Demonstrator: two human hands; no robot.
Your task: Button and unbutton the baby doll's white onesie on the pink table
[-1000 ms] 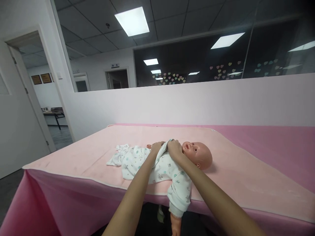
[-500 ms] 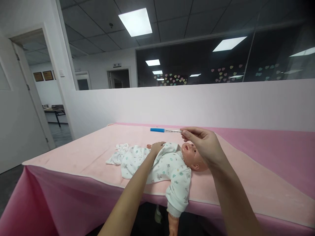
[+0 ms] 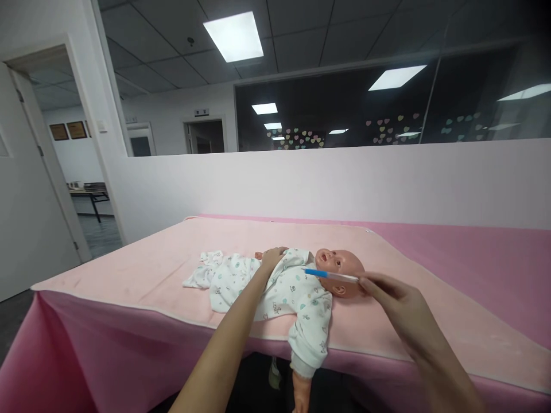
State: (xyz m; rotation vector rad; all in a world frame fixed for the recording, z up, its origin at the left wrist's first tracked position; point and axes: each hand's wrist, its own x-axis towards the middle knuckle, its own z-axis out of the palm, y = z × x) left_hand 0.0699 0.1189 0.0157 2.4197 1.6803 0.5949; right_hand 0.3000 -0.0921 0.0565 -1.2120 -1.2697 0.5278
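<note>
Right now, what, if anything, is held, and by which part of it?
The right hand holds the stick by its pale end, opposite the blue one. The left hand is on the shirt; whether it grips cannot be told.

On the surface (image 3: 142, 261), before the wall (image 3: 327, 186), lay the doll (image 3: 297, 295), head rightward, one arm hanging over the near edge, left hand (image 3: 274, 258) on its torso, stick (image 3: 329, 275) in the right hand (image 3: 394, 292) nearer the viewer.
</note>
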